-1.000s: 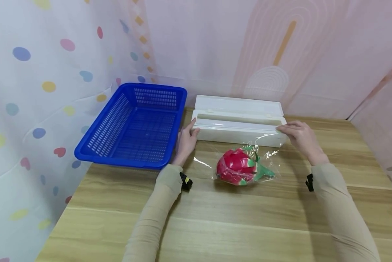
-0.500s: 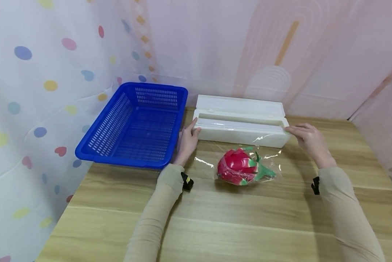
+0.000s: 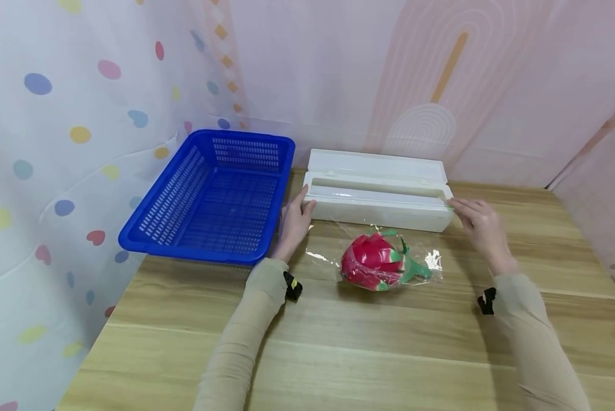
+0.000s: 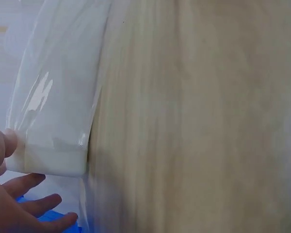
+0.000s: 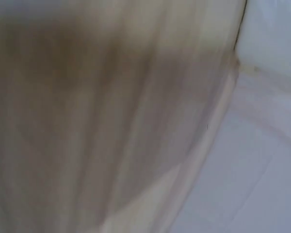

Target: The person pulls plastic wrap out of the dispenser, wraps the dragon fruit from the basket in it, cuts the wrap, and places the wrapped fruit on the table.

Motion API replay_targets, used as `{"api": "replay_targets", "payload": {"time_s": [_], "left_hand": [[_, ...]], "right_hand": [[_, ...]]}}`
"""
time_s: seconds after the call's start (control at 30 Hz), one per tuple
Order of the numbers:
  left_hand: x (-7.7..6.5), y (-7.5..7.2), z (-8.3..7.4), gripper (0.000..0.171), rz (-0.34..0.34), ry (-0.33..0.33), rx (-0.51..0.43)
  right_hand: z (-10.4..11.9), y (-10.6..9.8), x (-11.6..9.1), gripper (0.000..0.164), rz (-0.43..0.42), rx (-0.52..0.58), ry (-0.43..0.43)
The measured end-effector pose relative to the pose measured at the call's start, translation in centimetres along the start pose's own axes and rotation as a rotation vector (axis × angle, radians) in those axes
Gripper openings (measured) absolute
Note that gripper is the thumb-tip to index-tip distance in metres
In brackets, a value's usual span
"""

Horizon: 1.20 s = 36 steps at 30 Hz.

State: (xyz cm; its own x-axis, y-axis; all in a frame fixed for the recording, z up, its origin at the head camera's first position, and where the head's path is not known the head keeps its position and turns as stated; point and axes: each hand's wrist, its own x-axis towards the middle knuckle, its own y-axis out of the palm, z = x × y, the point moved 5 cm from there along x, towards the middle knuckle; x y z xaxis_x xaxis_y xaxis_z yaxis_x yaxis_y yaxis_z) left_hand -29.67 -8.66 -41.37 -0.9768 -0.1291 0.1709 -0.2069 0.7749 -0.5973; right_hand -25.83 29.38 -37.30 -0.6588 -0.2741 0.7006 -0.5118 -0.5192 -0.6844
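A long white cling film dispenser (image 3: 379,212) stands with its lid raised and a roll of film (image 3: 374,194) inside. My left hand (image 3: 294,224) holds its left end, thumb at the front; in the left wrist view, other fingers spread beside that end. At the right front corner, my right hand (image 3: 484,231) pinches what looks like a slide cutter (image 3: 449,206), only a bit of green showing. Before the dispenser lies a red dragon fruit (image 3: 371,260) with green tips, clear cling film (image 3: 433,260) around it. The right wrist view shows barely an edge of the hand.
A blue plastic basket (image 3: 225,211) with slotted walls stands left of the dispenser, close to my left forearm. The wooden table (image 3: 369,354) meets patterned curtains (image 3: 338,68) at the back and sides.
My right hand has slid right along the dispenser's front edge to its end. The film near the dispenser's right front has dropped lower. My left hand keeps its place.
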Motion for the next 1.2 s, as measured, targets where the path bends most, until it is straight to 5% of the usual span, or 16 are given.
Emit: {"api": "replay_targets", "payload": {"time_s": [0.17, 0.47, 0.73, 0.9, 1.2], "left_hand": [[-0.2, -0.2, -0.2, 0.049, -0.053, 0.035, 0.015], [-0.7, -0.6, -1.2, 0.029, -0.172, 0.226, 0.048], [-1.1, -0.7, -1.5, 0.019, -0.224, 0.259, 0.005], [-1.1, -0.8, -1.6, 0.019, -0.226, 0.245, -0.015], [-1.1, -0.8, -1.6, 0.018, -0.229, 0.245, -0.04]], "right_hand": [[1.2, 0.6, 0.2, 0.029, -0.051, -0.036, -0.02], [2.1, 1.6, 0.5, 0.023, -0.107, -0.029, -0.087], [2.7, 1.4, 0.2, 0.01, -0.138, -0.094, -0.165], [3.5, 2.2, -0.1, 0.012, 0.024, -0.18, -0.217], [3.9, 4.3, -0.1, 0.017, 0.431, -0.165, -0.105]]}}
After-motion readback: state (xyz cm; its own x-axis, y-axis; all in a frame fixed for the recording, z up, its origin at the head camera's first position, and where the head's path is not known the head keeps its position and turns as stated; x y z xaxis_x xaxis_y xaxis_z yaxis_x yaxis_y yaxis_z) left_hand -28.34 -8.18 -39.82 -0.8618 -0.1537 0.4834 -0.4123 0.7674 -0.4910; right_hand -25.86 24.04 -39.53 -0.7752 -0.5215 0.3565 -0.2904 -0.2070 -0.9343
